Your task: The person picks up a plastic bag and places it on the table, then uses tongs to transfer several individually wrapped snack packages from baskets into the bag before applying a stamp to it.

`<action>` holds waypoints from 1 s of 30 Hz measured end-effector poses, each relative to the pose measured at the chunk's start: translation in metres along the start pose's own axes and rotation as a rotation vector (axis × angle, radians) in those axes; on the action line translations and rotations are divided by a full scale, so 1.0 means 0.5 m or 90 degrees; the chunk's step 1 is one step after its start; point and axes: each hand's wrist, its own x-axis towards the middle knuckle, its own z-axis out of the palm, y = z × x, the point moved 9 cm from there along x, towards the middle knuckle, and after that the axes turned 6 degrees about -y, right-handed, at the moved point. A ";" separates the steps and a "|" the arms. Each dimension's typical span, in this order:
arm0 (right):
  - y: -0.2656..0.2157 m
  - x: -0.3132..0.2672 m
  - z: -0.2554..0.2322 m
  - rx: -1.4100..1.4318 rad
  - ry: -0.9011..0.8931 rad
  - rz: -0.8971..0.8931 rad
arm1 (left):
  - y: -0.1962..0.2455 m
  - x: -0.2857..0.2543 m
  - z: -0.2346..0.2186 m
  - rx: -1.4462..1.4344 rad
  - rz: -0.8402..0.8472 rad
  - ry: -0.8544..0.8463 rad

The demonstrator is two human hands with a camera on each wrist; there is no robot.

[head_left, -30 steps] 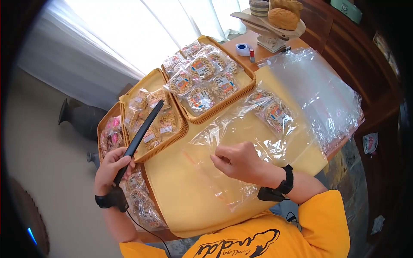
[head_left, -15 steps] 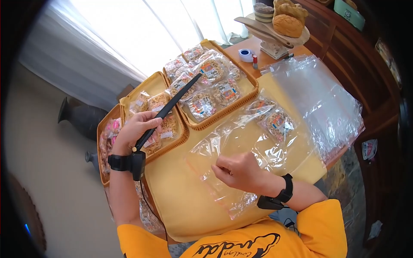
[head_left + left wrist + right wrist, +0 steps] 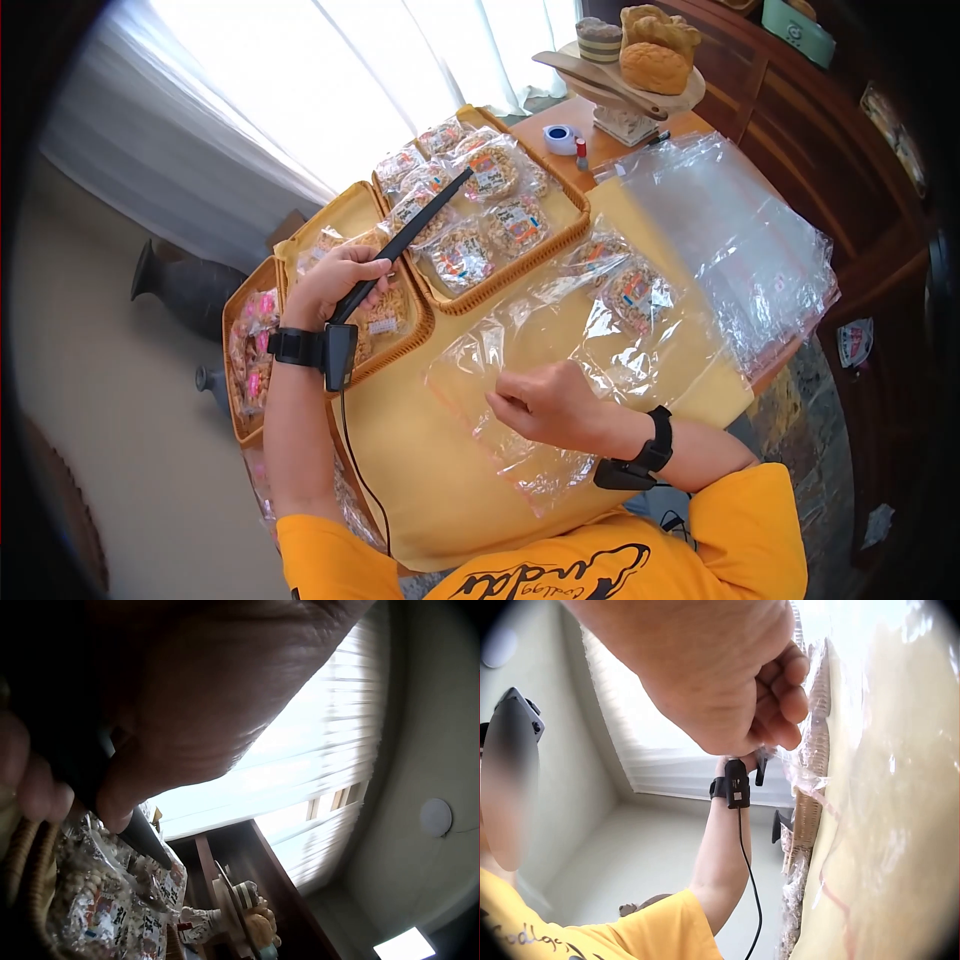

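Observation:
My left hand (image 3: 345, 280) grips a long, tapered black tool (image 3: 412, 232); its tip lies over the packets in the far basket. In the left wrist view, the thumb and fingers press around the tool's dark body. My right hand (image 3: 548, 402) has its fingers curled and pinches the edge of a large clear plastic bag (image 3: 610, 350) spread over the yellow cloth. Film shows by its fingertips in the right wrist view. Round snack packets (image 3: 638, 295) lie inside the bag's far end. More labelled round packets (image 3: 460, 252) fill the far basket.
Wicker baskets (image 3: 500, 278) of packets stand along the left and back of the table. A stack of clear bags (image 3: 745, 240) lies at the right. Behind are blue tape (image 3: 561, 138), a small red-capped bottle (image 3: 581, 150) and a bread stand (image 3: 625, 122).
My left hand has moved up and right with the black tool, swinging its tip from the middle basket over the far one. The right hand stays nearly still at the bag.

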 end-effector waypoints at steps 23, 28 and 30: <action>0.009 -0.001 0.013 -0.003 -0.013 0.007 | -0.074 -0.147 0.008 -0.072 0.014 0.012; 0.009 -0.002 0.012 0.002 -0.021 0.006 | -0.053 -0.130 0.040 -0.091 0.013 -0.051; 0.006 -0.001 0.010 -0.001 -0.024 0.001 | -0.053 -0.108 0.042 -0.087 0.004 -0.051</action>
